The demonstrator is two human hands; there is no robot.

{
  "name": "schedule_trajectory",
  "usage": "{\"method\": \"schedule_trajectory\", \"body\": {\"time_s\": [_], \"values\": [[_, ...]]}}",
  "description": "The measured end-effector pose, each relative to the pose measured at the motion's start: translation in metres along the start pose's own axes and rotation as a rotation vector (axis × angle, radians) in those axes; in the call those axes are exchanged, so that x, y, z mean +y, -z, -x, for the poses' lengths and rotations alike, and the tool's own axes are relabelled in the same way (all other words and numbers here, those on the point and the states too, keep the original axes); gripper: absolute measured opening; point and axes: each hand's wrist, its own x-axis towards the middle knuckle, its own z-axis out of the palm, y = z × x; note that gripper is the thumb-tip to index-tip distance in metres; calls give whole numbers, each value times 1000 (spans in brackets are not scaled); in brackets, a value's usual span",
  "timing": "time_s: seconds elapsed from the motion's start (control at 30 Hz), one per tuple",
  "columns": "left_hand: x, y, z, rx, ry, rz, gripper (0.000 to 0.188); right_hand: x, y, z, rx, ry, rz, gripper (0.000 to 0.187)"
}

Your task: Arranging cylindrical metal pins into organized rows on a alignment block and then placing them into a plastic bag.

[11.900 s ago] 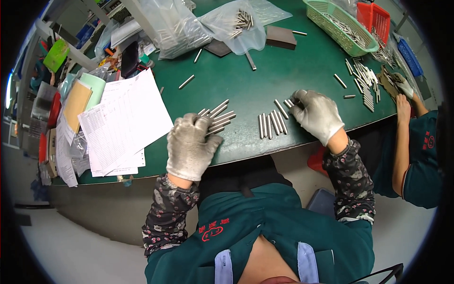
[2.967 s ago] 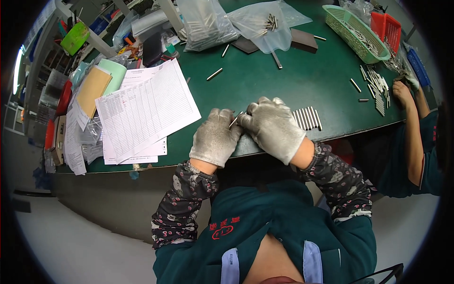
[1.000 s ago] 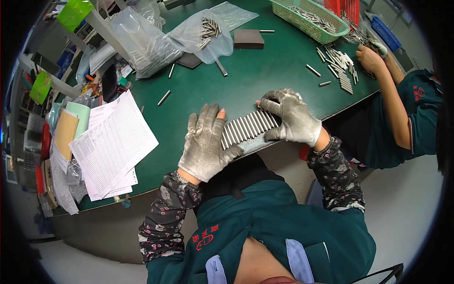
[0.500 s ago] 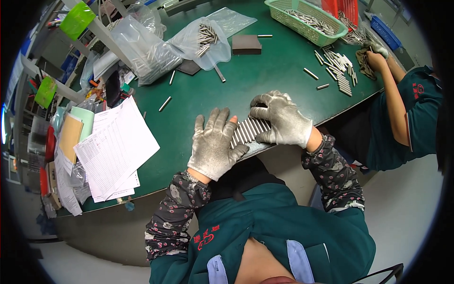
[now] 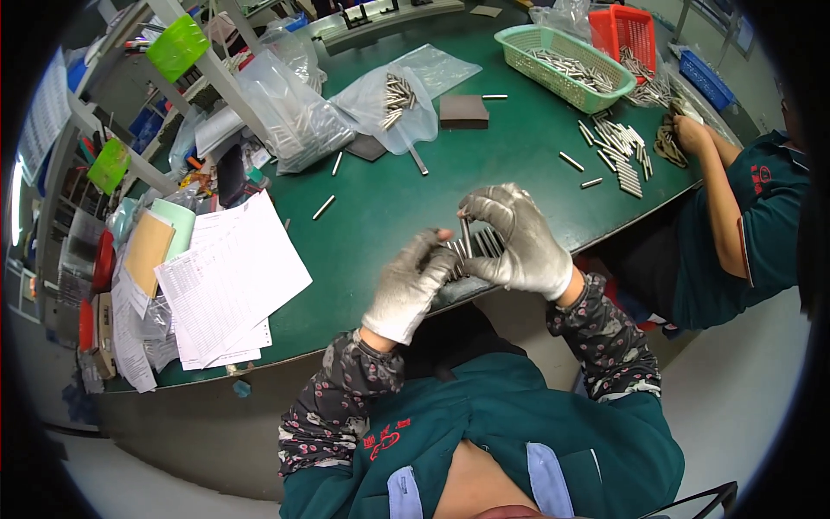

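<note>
Pins (image 5: 468, 237) have tilted in the right grip (image 5: 516, 244), left grip (image 5: 408, 284) unclear, over green tabletop (image 5: 372, 201).

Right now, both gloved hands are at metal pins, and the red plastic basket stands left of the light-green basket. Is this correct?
No: in the head view, the red plastic basket stands right of the light-green basket. The gloved left hand and right hand are at metal pins.
</note>
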Motion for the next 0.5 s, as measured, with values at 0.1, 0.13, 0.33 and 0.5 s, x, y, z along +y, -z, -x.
{"method": "schedule_trajectory", "body": {"time_s": [0.1, 0.13, 0.33, 0.5], "values": [[13, 0, 0, -76, 255, 241, 24, -18, -3, -2, 69, -74, -214, 50], [12, 1, 0, -117, 344, 363, 18, -18, -3, -2, 73, -66, -215, 50], [23, -1, 8, -193, 319, 441, 17, -28, 0, 0, -148, -505, -896, 74], [28, -5, 12, -143, 350, 480, 24, -14, -4, 4, -189, -435, -1200, 61]]}}
